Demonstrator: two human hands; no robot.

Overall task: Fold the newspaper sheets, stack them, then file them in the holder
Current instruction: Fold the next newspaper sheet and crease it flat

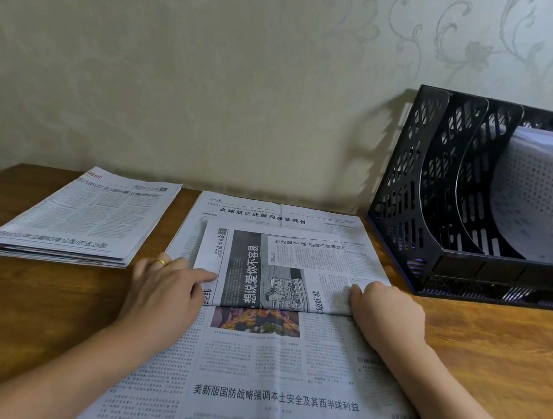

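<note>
Now my left hand (163, 294) presses flat-fingered while my right hand (385, 311) pinches the folded newspaper sheet (271, 270) on the open sheet (266, 380).

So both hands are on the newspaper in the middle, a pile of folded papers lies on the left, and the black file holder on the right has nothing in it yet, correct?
Not quite. The head view shows the black file holder already has white papers in its rightmost slot. The rest holds: the left hand and right hand are on the middle newspaper, and the pile of folded papers lies on the left.

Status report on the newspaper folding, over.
Left hand and right hand pressing fold crease on open newspaper sheet. Folded stack waiting left. Holder unobstructed.
</note>
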